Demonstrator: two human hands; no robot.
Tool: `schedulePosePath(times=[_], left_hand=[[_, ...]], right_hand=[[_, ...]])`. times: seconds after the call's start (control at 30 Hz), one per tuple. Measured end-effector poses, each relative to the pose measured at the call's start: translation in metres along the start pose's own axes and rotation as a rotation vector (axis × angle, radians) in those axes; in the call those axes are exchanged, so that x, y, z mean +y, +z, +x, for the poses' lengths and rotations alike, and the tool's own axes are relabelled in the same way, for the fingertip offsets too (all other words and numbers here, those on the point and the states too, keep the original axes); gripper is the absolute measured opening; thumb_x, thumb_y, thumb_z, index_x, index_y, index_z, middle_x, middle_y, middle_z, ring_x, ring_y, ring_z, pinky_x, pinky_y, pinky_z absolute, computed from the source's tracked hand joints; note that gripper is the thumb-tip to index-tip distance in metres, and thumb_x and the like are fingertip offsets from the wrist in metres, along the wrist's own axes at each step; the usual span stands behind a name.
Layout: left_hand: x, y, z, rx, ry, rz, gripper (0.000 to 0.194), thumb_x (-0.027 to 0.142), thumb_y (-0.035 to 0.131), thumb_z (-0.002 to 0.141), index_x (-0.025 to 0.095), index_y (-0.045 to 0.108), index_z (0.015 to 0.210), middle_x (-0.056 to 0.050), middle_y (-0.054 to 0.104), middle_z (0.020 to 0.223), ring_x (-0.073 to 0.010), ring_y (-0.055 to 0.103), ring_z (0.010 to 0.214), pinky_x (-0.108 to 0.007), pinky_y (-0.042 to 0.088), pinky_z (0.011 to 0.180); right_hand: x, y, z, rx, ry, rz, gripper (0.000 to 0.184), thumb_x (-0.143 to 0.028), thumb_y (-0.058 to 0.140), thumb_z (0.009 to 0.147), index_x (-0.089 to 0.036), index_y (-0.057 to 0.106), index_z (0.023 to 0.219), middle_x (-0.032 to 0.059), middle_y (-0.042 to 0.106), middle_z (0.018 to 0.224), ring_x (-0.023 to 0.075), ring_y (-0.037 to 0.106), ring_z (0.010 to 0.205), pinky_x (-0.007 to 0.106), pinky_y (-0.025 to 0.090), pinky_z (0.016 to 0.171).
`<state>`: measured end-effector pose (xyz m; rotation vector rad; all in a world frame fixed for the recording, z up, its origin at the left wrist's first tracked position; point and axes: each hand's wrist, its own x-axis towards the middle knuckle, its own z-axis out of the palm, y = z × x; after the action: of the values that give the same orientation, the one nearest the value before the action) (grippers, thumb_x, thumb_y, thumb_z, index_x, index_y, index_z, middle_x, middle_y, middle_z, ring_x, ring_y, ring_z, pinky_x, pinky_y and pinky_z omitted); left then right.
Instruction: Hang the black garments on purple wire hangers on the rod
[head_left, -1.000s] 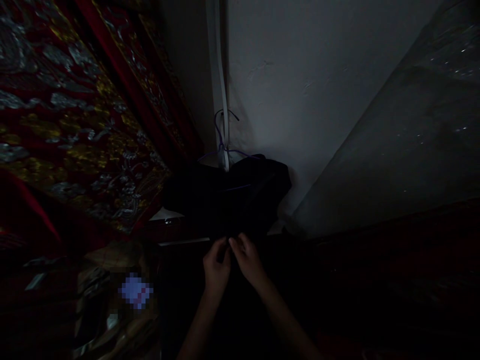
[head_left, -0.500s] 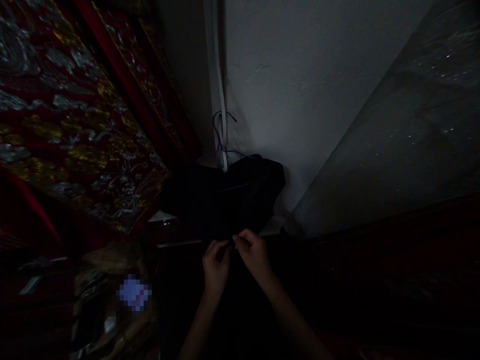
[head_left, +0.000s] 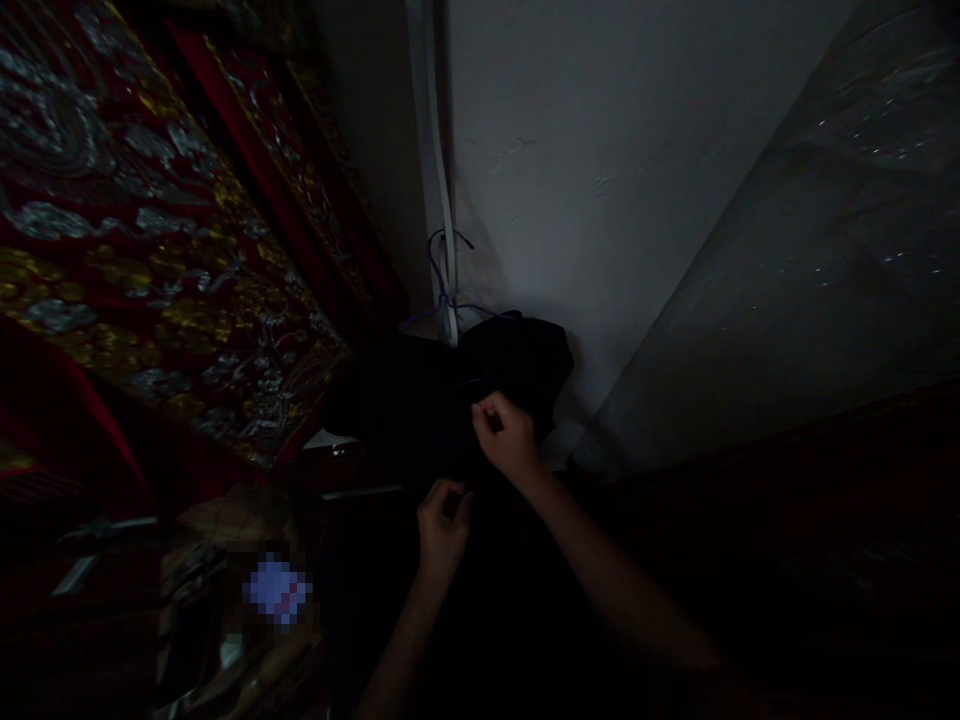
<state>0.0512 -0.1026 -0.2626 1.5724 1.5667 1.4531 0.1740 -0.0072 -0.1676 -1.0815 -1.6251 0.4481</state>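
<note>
A black garment (head_left: 420, 400), too dark to make out its cut, hangs on a thin purple wire hanger (head_left: 442, 280) against the wall. My left hand (head_left: 442, 525) is at the lower front of it, thumb and forefinger pinched on the dark cloth. Higher and a little to the right, my right hand (head_left: 508, 438) is in front of the garment with its fingertips pressed together. Whatever those fingertips hold is too small and dark to see. The two hands are apart.
Red cloth (head_left: 172, 230) with gold and silver embroidery fills the left side. A white cable (head_left: 439, 130) runs down the pale wall (head_left: 570, 150) behind the hanger. Clear plastic sheeting (head_left: 810, 240) covers the right. A cluttered pile with a blurred light patch (head_left: 277, 590) lies lower left.
My hands were together at the garment's front. My right hand has moved up and away from my left, still pinched. My left hand has stayed nearly in place.
</note>
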Motion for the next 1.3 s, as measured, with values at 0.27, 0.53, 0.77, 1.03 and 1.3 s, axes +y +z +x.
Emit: schedulePosePath(times=[0.27,0.53,0.77,1.03,1.3], left_hand=[[-0.012,0.003,0.001,-0.053,0.070,0.105,0.010,0.022,0.059,0.086,0.020,0.061,0.077,-0.002,0.064,0.073,-0.0179,0.064,0.069,-0.027,0.049,0.064],[0.031,-0.023,0.046,-0.216,0.178,0.122,0.024,0.017,0.057,0.088,0.020,0.064,0.111,-0.007,0.070,0.100,-0.0198,0.069,0.089,-0.032,0.054,0.081],[0.123,-0.038,0.137,-0.028,0.547,0.136,0.032,0.016,0.053,0.095,0.020,0.061,0.126,-0.006,0.066,0.100,-0.0165,0.064,0.088,-0.029,0.051,0.082],[0.130,-0.023,0.146,0.022,0.552,0.163,0.011,0.021,0.054,0.095,0.019,0.063,0.090,-0.003,0.066,0.083,-0.0160,0.063,0.077,-0.027,0.047,0.072],[0.127,-0.022,0.141,0.140,0.566,0.172,0.011,0.024,0.054,0.096,0.019,0.062,0.089,-0.002,0.064,0.082,-0.0144,0.061,0.074,-0.026,0.045,0.070]], right_hand=[[-0.028,-0.001,0.075,0.077,-0.187,-0.012,0.017,-0.028,0.056,0.087,-0.023,0.053,0.072,-0.0034,0.053,0.062,0.0119,0.050,0.055,0.025,0.037,0.059],[-0.043,-0.013,0.066,0.193,-0.096,0.157,0.020,-0.035,0.058,0.091,-0.021,0.055,0.077,-0.0018,0.060,0.065,0.0125,0.058,0.059,0.025,0.043,0.060],[-0.053,-0.005,0.051,0.265,0.073,0.429,0.021,-0.038,0.062,0.089,-0.021,0.055,0.080,-0.0018,0.063,0.065,0.0132,0.064,0.058,0.025,0.050,0.060],[-0.046,0.010,0.039,0.398,0.352,0.692,0.026,-0.041,0.067,0.078,-0.020,0.053,0.075,-0.0065,0.052,0.053,0.0089,0.049,0.046,0.021,0.039,0.046],[-0.040,0.028,0.036,0.350,0.521,0.781,0.026,-0.042,0.065,0.068,-0.020,0.051,0.066,-0.0043,0.053,0.056,0.0086,0.047,0.051,0.020,0.040,0.047]])
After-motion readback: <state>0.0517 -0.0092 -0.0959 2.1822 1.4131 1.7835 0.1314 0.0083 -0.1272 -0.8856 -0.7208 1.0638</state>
